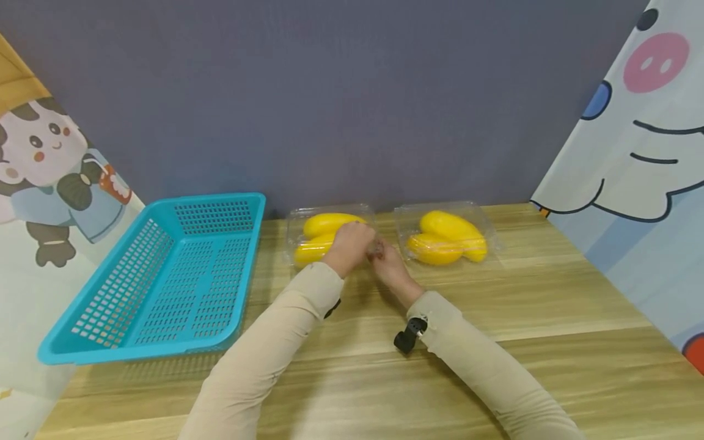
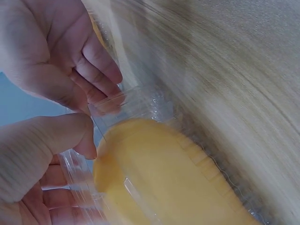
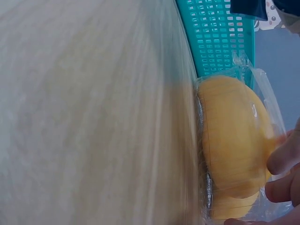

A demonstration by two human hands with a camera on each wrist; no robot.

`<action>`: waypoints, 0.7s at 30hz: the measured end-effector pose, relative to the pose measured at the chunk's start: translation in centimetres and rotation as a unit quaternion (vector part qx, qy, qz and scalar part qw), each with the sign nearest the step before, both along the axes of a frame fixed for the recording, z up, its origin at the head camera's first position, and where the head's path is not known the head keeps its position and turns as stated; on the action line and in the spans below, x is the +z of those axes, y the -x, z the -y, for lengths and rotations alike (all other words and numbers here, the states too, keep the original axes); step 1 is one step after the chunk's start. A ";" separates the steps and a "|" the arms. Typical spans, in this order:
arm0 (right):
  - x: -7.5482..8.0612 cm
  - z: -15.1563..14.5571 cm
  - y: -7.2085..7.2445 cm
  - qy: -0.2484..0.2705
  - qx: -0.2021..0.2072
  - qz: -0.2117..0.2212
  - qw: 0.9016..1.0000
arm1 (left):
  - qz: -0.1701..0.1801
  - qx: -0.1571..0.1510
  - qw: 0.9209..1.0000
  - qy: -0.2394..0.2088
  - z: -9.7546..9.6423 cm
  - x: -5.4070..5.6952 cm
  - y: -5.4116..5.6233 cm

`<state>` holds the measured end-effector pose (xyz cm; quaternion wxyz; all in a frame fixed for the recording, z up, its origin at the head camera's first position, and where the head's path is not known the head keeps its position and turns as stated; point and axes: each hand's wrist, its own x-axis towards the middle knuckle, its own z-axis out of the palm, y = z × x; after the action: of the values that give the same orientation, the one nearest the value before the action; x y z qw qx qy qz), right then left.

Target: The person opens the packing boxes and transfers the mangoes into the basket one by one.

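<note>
A clear plastic clamshell box (image 1: 291, 235) holds plump yellow fruits (image 1: 332, 223) that look like mangoes. At its near right corner my two hands meet. My left hand (image 1: 354, 244) grips the plastic edge, its thumb (image 2: 86, 138) on one side and the other fingers showing through the plastic. Across from it, my right hand (image 1: 393, 269) holds the same corner, its thumb tip close to the left thumb and its fingers (image 2: 101, 77) against the clear wall. In the right wrist view, the right fingertips (image 3: 284, 159) are beside the yellow fruit (image 3: 234, 136) at the plastic.
To the right stands a second clear box (image 1: 404, 220) with similar yellow fruits (image 1: 451, 229). A turquoise perforated basket (image 1: 250, 269) sits on the left of the wood-grain table (image 1: 550, 293). A grey wall panel (image 1: 352, 104) rises directly behind the boxes, with cartoon-printed sheets on both sides.
</note>
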<state>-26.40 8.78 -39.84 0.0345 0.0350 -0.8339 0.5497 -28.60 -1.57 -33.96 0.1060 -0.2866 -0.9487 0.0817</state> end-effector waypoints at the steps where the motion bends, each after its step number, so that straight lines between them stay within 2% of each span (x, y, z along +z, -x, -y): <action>1: 0.0 0.0 0.0 0.000 0.000 -0.003 1.000 | 0.001 0.000 1.000 -0.001 0.0 0.0 0.0; 13: 0.1 -0.1 -0.1 0.004 0.003 0.005 1.000 | -0.008 -0.012 1.000 -0.014 0.1 0.2 0.0; 21: 0.0 -0.1 -0.1 0.008 0.010 0.018 1.000 | 0.002 -0.014 1.000 -0.009 0.1 0.5 0.1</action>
<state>-26.32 8.90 -39.80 0.0143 0.0327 -0.8299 0.5568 -28.70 -1.68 -33.50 0.1083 -0.2987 -0.9455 0.0711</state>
